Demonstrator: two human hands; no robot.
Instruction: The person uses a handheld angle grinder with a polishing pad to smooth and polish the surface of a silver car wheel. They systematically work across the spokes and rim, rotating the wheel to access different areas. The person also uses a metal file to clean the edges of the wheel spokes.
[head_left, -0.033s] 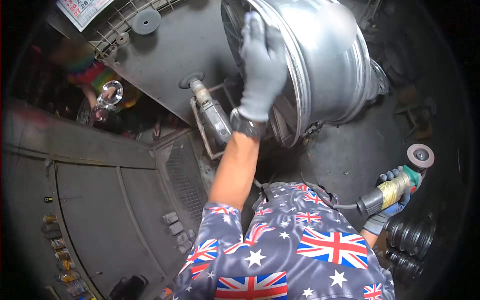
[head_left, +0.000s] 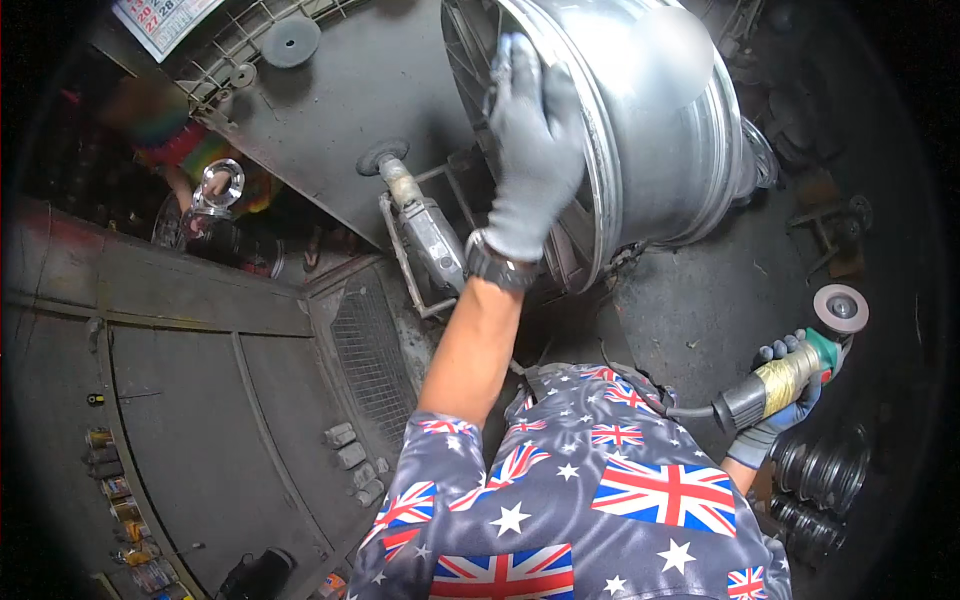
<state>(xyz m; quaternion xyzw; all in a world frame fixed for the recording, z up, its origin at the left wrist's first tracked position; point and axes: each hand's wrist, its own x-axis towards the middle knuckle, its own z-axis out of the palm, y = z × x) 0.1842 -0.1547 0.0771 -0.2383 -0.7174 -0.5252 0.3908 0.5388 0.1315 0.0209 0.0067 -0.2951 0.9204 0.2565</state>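
A large silver wheel rim (head_left: 655, 130) is mounted ahead of me, its barrel facing right. My left hand (head_left: 535, 150), in a grey glove with a black watch at the wrist, lies along the rim's left edge with its fingers stretched out. Whether the fingertips touch the spoked face is hard to tell. Low on the right, my right hand (head_left: 797, 400), gloved in grey and blue, is wrapped round an angle grinder (head_left: 785, 385). The grinder has a green head, yellow tape on its body and a round abrasive disc (head_left: 841, 309) at the top, apart from the rim.
Left of the rim, another power tool (head_left: 430, 235) with a round pad rests on a metal frame (head_left: 405, 265). A grinder cord (head_left: 690, 411) runs to my waist. Dark wheel rims (head_left: 820, 470) are stacked at lower right. At far left another person's hand (head_left: 215, 185) is beside a shiny ring.
My left hand has shifted slightly down and right along the rim's edge. A dark cylindrical part shows more clearly by the other person. My right hand and the grinder stay put.
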